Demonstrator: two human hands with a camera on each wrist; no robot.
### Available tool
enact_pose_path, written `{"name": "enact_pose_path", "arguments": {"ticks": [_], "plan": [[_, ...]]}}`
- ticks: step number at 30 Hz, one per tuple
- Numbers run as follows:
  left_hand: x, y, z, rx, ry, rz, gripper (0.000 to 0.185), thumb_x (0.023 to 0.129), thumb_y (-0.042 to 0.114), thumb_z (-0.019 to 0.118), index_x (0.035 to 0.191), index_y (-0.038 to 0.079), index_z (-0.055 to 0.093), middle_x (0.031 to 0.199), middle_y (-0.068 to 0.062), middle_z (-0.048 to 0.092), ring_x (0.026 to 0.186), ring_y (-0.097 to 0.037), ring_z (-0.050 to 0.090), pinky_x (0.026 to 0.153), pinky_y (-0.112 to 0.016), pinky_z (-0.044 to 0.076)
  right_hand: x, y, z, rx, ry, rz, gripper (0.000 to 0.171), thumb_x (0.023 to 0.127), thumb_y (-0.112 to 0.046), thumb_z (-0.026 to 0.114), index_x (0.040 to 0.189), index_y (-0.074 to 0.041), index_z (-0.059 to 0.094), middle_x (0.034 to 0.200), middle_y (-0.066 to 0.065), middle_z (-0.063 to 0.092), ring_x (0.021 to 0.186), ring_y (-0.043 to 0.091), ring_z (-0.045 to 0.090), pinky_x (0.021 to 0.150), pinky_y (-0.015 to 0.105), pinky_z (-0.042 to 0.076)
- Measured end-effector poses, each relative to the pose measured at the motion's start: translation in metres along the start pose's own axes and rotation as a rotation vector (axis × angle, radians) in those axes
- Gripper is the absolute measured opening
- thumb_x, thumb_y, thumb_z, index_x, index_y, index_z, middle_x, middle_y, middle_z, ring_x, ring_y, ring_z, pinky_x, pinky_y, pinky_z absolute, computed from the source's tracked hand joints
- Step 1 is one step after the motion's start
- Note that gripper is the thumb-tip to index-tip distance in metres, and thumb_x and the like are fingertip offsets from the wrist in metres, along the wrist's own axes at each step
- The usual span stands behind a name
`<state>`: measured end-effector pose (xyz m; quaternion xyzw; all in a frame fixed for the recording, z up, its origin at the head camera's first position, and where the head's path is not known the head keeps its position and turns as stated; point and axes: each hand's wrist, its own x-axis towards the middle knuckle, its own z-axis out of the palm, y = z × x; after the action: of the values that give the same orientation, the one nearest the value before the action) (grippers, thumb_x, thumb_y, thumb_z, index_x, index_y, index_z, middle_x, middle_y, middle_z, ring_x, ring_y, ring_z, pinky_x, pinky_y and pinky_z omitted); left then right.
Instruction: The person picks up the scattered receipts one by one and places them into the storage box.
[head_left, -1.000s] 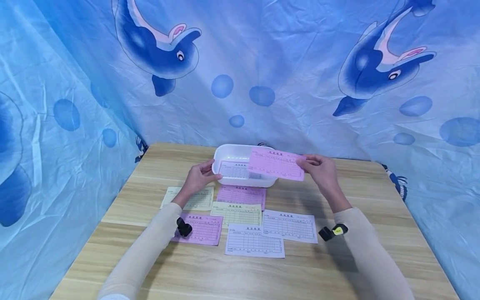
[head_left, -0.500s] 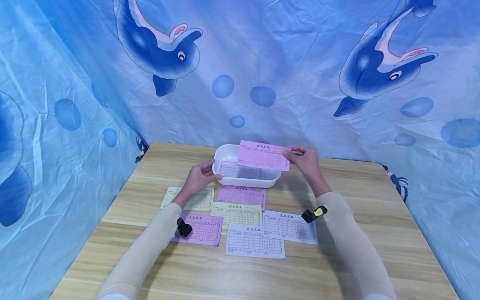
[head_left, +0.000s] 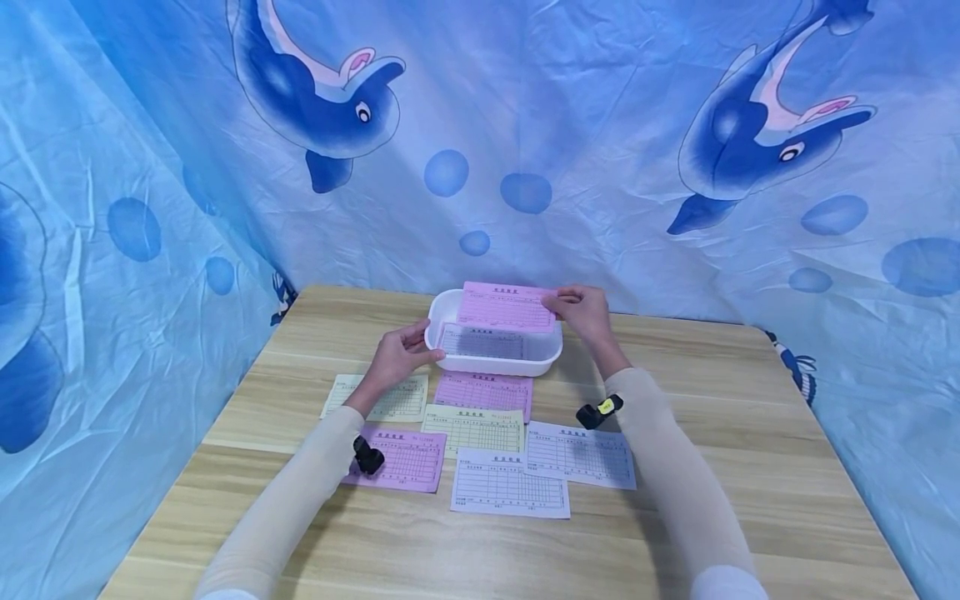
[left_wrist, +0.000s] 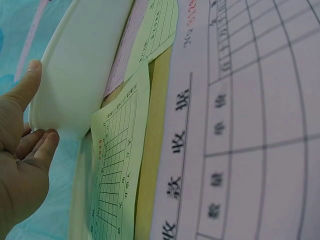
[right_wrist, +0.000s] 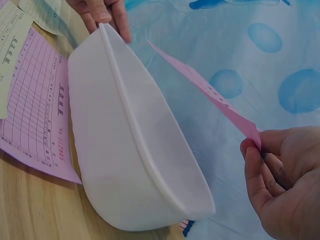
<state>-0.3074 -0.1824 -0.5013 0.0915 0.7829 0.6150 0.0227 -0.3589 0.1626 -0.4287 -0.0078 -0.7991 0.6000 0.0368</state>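
Observation:
A white plastic tub [head_left: 551, 357] [right_wrist: 135, 145] stands at the table's far middle with a white printed slip [head_left: 480, 342] lying inside. My left hand [head_left: 399, 354] [left_wrist: 22, 165] grips the tub's left end, thumb on the rim [left_wrist: 80, 85]. My right hand [head_left: 581, 310] [right_wrist: 280, 175] pinches the right edge of a pink slip [head_left: 506, 307] [right_wrist: 210, 95], which hangs just above the tub's back half. The pink slip is tilted and does not touch the tub.
Several printed slips lie in front of the tub on the wooden table [head_left: 750, 467]: pale yellow [head_left: 378, 398], pink [head_left: 483, 392], yellow [head_left: 474, 429], pink [head_left: 397, 458] and two white ones [head_left: 510, 490] [head_left: 581, 454]. A blue dolphin-print cloth [head_left: 600, 167] closes off the back and sides.
My right hand has carried the pink slip leftward and back, from over the tub's right end to above the tub itself. The left hand and the tub have not moved.

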Motion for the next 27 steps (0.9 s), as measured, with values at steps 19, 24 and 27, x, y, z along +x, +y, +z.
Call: {"name": "enact_pose_path", "arguments": {"ticks": [19,24,27], "plan": [[0.001,0.000,0.001,-0.062,-0.017,0.013,0.077,0.088,0.010,0.082,0.151,-0.007,0.042,0.148,-0.028,0.050,0.134,-0.041,0.054,0.098,-0.024,0.056,0.007,0.005,0.037,-0.056,-0.048,-0.001,0.023,0.089,-0.011,0.080,0.106,0.003,0.075,0.102,0.020,0.076,0.080,0.019,0.075,0.077,0.032,0.066],[0.000,0.002,0.001,-0.054,-0.015,0.018,0.077,0.088,0.012,0.082,0.151,-0.006,0.042,0.148,-0.027,0.051,0.134,-0.040,0.054,0.098,-0.025,0.057,0.008,0.009,0.044,-0.080,-0.050,0.002,0.021,0.088,-0.011,0.080,0.104,0.002,0.076,0.100,0.019,0.077,0.079,0.022,0.075,0.079,0.037,0.066],[0.001,0.001,0.002,-0.056,-0.019,0.027,0.077,0.088,0.011,0.082,0.151,-0.006,0.042,0.148,-0.028,0.051,0.134,-0.040,0.054,0.098,-0.025,0.057,0.007,0.011,0.047,-0.116,-0.057,0.009,0.022,0.088,-0.012,0.080,0.104,0.002,0.075,0.099,0.019,0.077,0.080,0.024,0.076,0.082,0.042,0.066]]}}
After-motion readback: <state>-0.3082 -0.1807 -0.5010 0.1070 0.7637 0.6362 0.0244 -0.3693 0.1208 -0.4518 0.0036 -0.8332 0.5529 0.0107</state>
